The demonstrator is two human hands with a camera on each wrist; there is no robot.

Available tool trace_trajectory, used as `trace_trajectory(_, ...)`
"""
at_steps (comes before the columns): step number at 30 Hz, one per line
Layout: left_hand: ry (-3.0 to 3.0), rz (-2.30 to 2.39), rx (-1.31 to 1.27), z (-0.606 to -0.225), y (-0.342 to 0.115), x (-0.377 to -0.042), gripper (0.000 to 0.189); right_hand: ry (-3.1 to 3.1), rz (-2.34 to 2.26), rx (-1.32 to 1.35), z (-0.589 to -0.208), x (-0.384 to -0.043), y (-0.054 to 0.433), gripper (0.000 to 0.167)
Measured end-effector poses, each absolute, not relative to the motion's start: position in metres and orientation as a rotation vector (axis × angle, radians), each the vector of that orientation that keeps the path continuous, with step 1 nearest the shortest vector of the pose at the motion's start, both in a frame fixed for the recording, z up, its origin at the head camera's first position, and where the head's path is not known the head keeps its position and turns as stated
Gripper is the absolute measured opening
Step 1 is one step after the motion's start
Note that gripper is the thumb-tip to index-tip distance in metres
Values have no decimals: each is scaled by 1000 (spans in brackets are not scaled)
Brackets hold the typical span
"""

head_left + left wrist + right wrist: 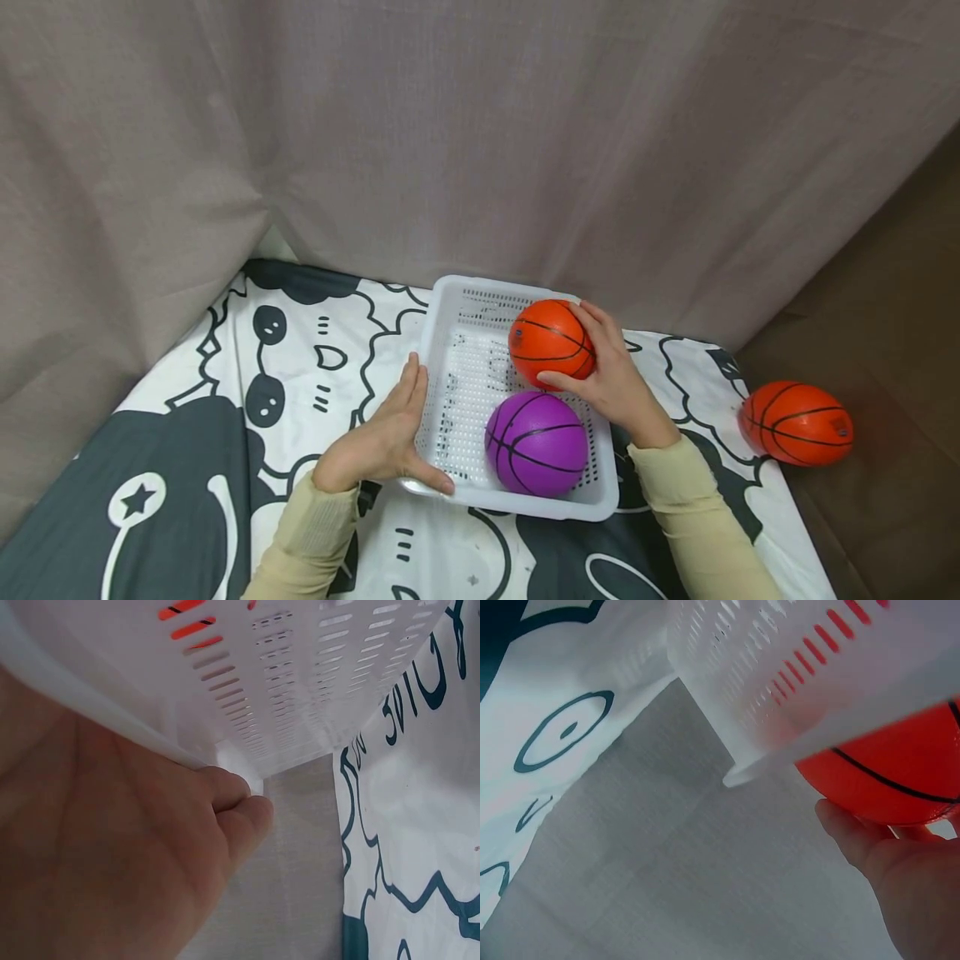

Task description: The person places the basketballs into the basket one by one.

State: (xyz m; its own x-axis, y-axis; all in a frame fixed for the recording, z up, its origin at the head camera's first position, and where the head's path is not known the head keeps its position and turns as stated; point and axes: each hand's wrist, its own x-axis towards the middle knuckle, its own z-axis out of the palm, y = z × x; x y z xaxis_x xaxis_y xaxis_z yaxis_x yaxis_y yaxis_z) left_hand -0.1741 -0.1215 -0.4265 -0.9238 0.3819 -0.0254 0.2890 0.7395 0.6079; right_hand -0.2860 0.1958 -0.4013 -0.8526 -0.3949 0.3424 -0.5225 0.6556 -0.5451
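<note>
A white perforated plastic basket [457, 417] stands on the patterned cloth. My left hand [386, 437] lies against its left side, fingers straight along the outer wall and thumb by the front rim. In the left wrist view, that hand [127, 825] touches the wall just below the rim. At the basket's back right, my right hand [611, 379] grips an orange toy basketball [550, 340], thumb in front and fingers over the right side. The right wrist view shows the same ball [892, 765] just past the rim. In front of it, a purple toy basketball [536, 444] sits inside the basket.
Another orange toy basketball [797, 423] lies at the right edge of the black-and-white cloth [300, 367]. A grey-brown curtain [465, 142] hangs close behind the basket. A brown surface [885, 333] borders the cloth on the right.
</note>
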Motion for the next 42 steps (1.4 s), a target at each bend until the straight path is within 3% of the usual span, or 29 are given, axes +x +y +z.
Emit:
trace_trajectory(14,2778,942,530,-427,-121,-174,157,-2812,933,691,-407,-295,185,98)
trace_trajectory(33,2759,970,521,-427,-121,-175,158,-3066,751,645,-410,-309,176,105)
trace_trajectory(42,2765,967,519,-426,-121,-174,157,-3028,610,775,-414,-310,179,101)
